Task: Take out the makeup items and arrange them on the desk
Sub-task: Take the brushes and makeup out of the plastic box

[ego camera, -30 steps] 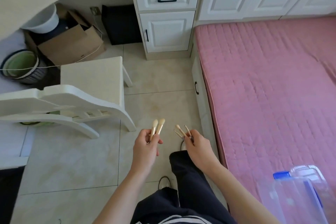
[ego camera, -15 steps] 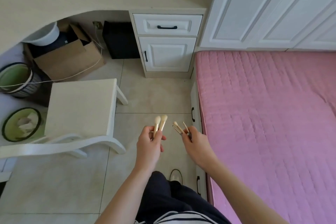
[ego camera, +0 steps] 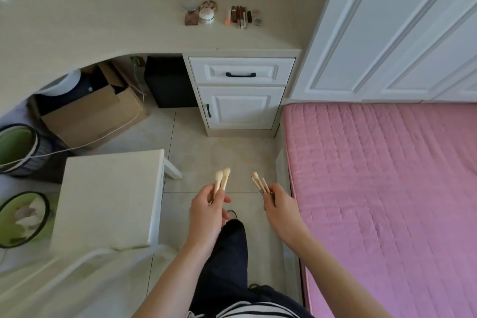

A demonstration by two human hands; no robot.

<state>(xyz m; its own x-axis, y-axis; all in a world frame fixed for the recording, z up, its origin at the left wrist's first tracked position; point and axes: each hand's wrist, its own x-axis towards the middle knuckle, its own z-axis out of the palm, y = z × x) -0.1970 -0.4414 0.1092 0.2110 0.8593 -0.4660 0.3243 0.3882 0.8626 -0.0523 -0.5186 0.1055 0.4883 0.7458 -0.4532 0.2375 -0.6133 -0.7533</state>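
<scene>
Left hand (ego camera: 206, 210) grips two large brushes (ego camera: 222, 180); right hand (ego camera: 280, 208) pinches three thin brushes (ego camera: 261, 183). All bristles point toward the upper frame, along the line to the desk (ego camera: 108, 31). Arranged makeup items (ego camera: 223, 14) lie upper centre, well apart from both hands. Bare desktop lies to their left; the stool (ego camera: 108, 199) flanks the floor path.

The table (ego camera: 108, 31) top is smooth, matt beige. Floor tiles (ego camera: 211, 147) are glazed, faintly glossy. The bed cover (ego camera: 382, 188) is quilted pink cloth — soft, matt. Brown corrugated cardboard box (ego camera: 95, 116); brushes (ego camera: 222, 181) with pale, fluffy bristles — handles look like light wood.
</scene>
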